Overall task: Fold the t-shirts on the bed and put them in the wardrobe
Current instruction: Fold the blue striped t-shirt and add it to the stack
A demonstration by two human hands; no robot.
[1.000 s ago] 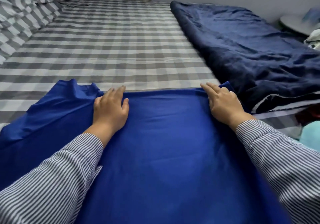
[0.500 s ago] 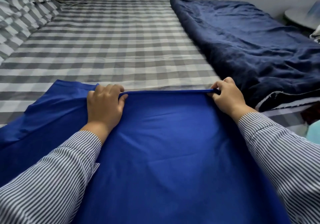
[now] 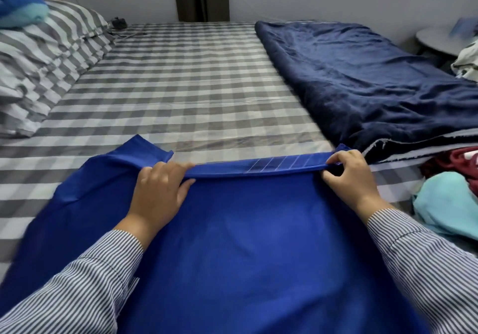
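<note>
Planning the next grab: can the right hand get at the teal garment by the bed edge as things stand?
Probably yes. The teal garment lies uncovered just outboard of the right hand, nothing between them. But that hand is pinching the blue t-shirt edge and would have to let go first.

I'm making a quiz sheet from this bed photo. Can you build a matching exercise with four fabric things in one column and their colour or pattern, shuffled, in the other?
Things:
1. t-shirt held by both hands
2. quilt on the right
3. bed sheet
4. pillow on the left

Looks:
A. grey and white stripes
B. bright blue
C. grey and white checks
D. dark navy

Pairs: 1-B, 2-D, 3-C, 4-A
</note>
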